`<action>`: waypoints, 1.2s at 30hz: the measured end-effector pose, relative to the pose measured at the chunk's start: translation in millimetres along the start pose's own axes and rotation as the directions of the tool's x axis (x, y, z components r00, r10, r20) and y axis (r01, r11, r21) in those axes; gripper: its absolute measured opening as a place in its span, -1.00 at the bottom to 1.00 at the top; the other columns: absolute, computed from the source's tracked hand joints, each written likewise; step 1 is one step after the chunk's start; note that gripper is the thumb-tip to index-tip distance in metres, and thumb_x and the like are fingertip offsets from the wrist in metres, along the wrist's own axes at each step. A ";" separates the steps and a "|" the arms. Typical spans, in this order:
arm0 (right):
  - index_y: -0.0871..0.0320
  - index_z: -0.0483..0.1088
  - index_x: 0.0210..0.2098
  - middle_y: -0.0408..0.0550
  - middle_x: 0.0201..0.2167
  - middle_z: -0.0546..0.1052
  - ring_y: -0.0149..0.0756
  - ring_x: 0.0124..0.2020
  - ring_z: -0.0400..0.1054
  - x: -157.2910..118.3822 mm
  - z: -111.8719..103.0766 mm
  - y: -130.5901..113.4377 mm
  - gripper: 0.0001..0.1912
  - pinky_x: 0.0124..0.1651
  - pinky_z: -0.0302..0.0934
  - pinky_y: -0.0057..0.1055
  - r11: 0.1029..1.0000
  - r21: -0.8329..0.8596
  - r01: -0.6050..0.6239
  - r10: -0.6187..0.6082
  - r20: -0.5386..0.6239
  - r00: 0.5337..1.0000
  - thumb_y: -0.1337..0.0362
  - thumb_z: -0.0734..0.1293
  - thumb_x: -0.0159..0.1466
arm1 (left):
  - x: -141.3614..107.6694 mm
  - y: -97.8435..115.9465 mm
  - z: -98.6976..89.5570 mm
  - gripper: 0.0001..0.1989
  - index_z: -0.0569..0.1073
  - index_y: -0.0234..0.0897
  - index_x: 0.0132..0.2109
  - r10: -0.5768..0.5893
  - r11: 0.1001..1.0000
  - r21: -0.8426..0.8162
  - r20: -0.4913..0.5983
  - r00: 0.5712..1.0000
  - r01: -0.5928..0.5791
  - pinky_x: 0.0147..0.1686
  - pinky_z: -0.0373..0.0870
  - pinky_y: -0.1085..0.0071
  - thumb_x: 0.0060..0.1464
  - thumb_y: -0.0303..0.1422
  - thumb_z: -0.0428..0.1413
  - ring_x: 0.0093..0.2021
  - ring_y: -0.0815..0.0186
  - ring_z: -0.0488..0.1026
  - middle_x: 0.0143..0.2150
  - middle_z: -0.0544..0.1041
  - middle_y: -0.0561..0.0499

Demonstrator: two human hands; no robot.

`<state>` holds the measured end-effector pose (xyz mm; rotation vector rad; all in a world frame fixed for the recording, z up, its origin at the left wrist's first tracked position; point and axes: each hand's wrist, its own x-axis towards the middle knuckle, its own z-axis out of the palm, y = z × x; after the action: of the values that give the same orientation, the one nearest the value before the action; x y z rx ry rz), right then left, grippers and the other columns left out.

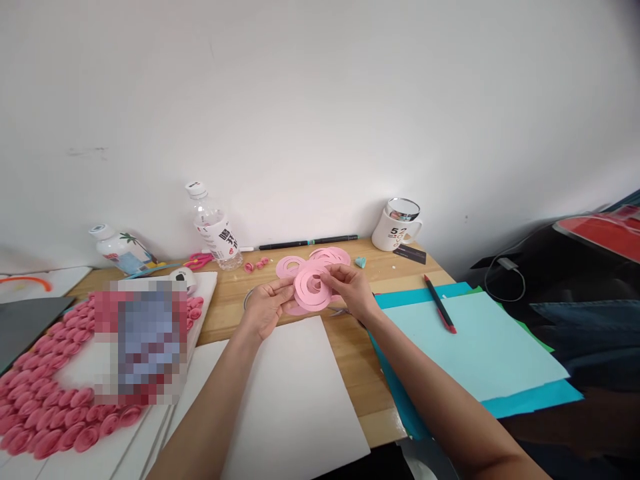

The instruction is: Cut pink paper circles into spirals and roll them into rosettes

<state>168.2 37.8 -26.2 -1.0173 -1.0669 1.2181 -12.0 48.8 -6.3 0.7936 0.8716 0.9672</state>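
Between both hands, above the wooden table (350,357), is a pink paper spiral (306,298) cut in rings. My left hand (270,303) pinches its left edge between thumb and fingers. At its upper right, my right hand (350,288) closes thumb and fingertips on the paper near the spiral's middle. More pink cut paper spirals (334,255) lie on the table just behind. A pair of scissors (340,311) rests partly hidden beneath my right hand. Below the hands lies a white sheet (295,400).
At left, a board bears several rolled pink paper flowers (75,420). A water bottle (217,230), pink-handled scissors (199,260) and a white mug (395,230) stand or lie along the wall. Right, a marker (440,305) lies on light blue paper (470,353).
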 end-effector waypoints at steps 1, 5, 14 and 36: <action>0.17 0.44 -0.40 -0.07 -0.46 0.57 -0.34 -0.48 0.41 -0.2 0.3 -0.7 -0.71 -0.41 0.31 -0.41 1.000 0.004 0.010 -0.010 -0.006 1.000 0.09 0.41 -0.01 | 0.9 -0.9 -0.4 -0.74 0.55 -0.44 -0.30 0.010 1.000 0.000 -0.041 0.999 -0.010 -0.20 0.45 0.29 -0.27 -0.50 0.28 -0.28 0.21 0.52 -0.31 0.59 -0.17; 0.17 0.45 -0.37 -0.03 -0.45 0.58 -0.29 -0.44 0.44 -0.6 0.8 -1.5 -0.69 -0.39 0.32 -0.38 1.000 0.014 -0.004 0.004 -0.031 0.999 0.08 0.42 -0.02 | 3.0 -4.0 -0.7 -0.77 0.54 -0.41 -0.32 0.094 0.995 -0.006 -0.172 0.981 -0.096 -0.20 0.45 0.33 -0.26 -0.49 0.28 -0.32 0.27 0.52 -0.34 0.59 -0.13; 0.14 0.36 -0.40 -0.11 -0.50 0.56 -0.31 -0.48 0.43 -1.0 2.3 -5.2 -0.69 -0.43 0.28 -0.41 1.000 0.022 -0.021 0.021 -0.002 1.000 0.07 0.41 -0.02 | 0.9 -4.0 -0.3 -0.71 0.54 -0.44 -0.39 0.028 0.999 0.047 -0.087 0.996 -0.024 -0.28 0.46 0.28 -0.36 -0.38 0.34 -0.39 0.25 0.50 -0.40 0.58 -0.12; 0.20 0.47 -0.36 -0.05 -0.39 0.55 -0.35 -0.37 0.41 -0.2 4.7 1.8 -0.72 -0.22 0.32 -0.34 0.998 -0.042 0.035 -0.034 0.029 0.999 0.11 0.38 0.05 | -4.1 2.2 3.7 -0.70 0.53 -0.35 -0.33 0.092 0.976 0.204 -0.052 0.994 -0.079 -0.47 0.39 0.45 -0.20 -0.22 0.24 -0.47 0.37 0.43 -0.39 0.55 -0.04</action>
<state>163.2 37.8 -27.0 -1.0130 -1.1324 1.1894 -10.7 45.1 -1.8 0.9858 1.0069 0.9929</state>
